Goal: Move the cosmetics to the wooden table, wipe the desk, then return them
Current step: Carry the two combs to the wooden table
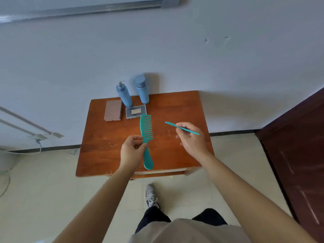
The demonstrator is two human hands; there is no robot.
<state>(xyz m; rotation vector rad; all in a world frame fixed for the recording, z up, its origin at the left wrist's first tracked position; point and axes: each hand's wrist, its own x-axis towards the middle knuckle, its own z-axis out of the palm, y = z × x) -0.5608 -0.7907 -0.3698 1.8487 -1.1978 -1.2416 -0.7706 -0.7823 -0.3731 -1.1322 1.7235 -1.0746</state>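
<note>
A small wooden table stands against the wall. My left hand grips a teal wide-tooth comb near the base of its teeth, held just above the table's middle. My right hand pinches a thin teal stick, pointed at both ends, over the right half of the table. At the back of the table stand a blue pump bottle and a blue capped bottle. In front of them lie a brown box and a clear flat case.
A dark wooden door is at the right. Cables and a metal rail run along the wall at the left. My shoe is on the pale tiled floor just in front of the table.
</note>
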